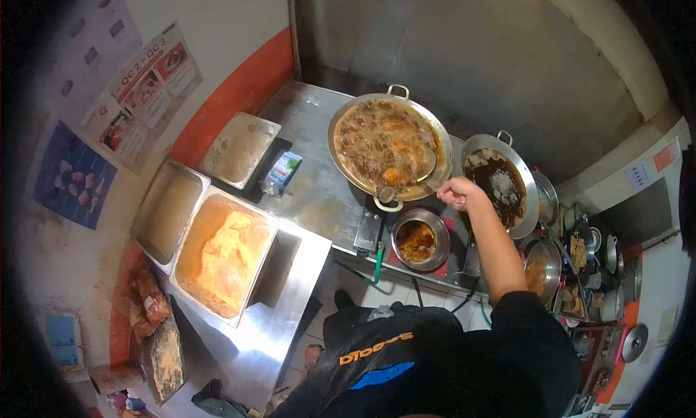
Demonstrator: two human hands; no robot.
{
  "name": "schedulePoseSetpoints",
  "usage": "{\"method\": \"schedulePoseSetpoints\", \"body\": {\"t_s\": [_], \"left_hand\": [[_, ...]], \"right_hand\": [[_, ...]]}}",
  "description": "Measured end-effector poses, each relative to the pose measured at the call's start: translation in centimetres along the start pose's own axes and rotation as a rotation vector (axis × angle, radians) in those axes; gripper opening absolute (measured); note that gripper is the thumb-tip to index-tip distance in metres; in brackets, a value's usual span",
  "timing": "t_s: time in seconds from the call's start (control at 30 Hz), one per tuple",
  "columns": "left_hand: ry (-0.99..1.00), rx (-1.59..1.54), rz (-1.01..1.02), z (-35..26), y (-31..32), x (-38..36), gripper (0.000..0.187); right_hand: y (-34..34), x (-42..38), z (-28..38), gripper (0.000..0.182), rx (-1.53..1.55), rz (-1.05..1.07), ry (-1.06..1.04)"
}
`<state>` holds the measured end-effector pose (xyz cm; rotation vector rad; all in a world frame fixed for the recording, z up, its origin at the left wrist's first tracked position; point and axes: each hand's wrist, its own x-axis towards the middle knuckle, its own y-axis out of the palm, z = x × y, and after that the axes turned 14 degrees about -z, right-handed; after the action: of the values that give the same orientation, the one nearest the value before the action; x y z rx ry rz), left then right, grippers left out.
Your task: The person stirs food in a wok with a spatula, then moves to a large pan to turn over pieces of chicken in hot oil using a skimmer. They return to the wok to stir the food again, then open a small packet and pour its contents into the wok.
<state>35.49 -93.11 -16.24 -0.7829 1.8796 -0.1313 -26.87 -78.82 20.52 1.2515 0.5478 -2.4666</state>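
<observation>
fingers (446, 194) of the right hand (458, 192) are curled closed on the handle of a round metal ladle (428, 173); the left hand can't be made out clearly, so i cannot tell its state. the ladle's head lies just beyond the right hand, in bubbling oil inside a wide pan (444, 145). an orange-brown piece (392, 176) floats near it. a second pan (528, 179) sits just right of the hand, a smaller pot (444, 242) nearer the body. well apart, leftward, stands a tray (194, 247) of orange powder.
</observation>
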Motion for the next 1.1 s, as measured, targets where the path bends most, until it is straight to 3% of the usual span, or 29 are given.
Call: {"method": "schedulePoseSetpoints", "body": {"t_s": [0.07, 0.1, 0.17, 0.27, 0.4, 0.5, 0.6, 0.7, 0.77, 0.9, 0.93, 1.0, 1.07, 1.1], "left_hand": [[-0.022, -0.022, 0.017, -0.3, -0.6, 0.1, 0.029], [-0.038, -0.034, 0.026, -0.2, -0.7, 0.1, 0.03], [-0.059, -0.07, 0.038, -0.7, -1.2, 0.5, 0.031], [-0.114, -0.15, 0.035, -1.6, -1.8, 0.6, 0.032], [-0.231, -0.288, 0.004, -2.4, -2.3, -0.1, 0.032], [-0.32, -0.367, -0.003, -1.7, -1.7, 0.1, 0.033], [-0.35, -0.365, 0.011, -0.4, -1.3, 0.2, 0.032], [-0.216, -0.187, 0.054, -0.2, -1.2, 0.6, 0.03], [-0.088, -0.027, 0.07, 0.1, -1.3, 1.3, 0.029], [0.402, 0.527, 0.097, 1.1, -0.9, 4.0, 0.027], [0.461, 0.594, 0.093, 1.0, -0.6, 4.6, 0.027], [0.517, 0.656, 0.103, 0.0, -0.1, 4.2, 0.027], [-0.158, -0.143, 0.03, -3.7, 0.2, 1.5, 0.028], [-0.162, -0.145, 0.032, -4.4, 0.4, 1.1, 0.028]], "right_hand": [[0.8, -0.1, -0.4, 0.02, 0.099, 0.208, 0.108], [1.5, 1.6, -1.4, 0.023, 0.104, 0.266, 0.043], [3.0, 1.9, -1.4, 0.021, 0.281, 0.161, 0.043], [2.8, 0.0, 0.3, 0.017, 0.168, 0.181, -0.038], [3.2, 5.4, -2.2, 0.012, 0.325, 0.231, -0.149], [1.8, 1.1, -2.4, 0.013, 0.458, 0.069, -0.172], [-0.4, -1.6, -2.1, 0.009, 0.386, 0.064, -0.193], [-1.9, -3.3, -1.4, 0.007, 0.363, 0.001, -0.213], [-2.7, -5.0, -0.3, 0.008, 0.093, -0.026, -0.194], [-3.5, -7.3, 1.9, 0.016, -0.265, -0.193, -0.139], [-3.7, -6.3, 1.8, 0.017, -0.294, -0.254, -0.237], [-4.1, -5.4, 2.1, 0.016, -0.304, -0.282, -0.244], [-3.7, -6.8, 3.4, 0.014, -0.445, -0.32, -0.275], [-3.8, -6.9, 3.9, 0.014, -0.449, -0.32, -0.274]]}}
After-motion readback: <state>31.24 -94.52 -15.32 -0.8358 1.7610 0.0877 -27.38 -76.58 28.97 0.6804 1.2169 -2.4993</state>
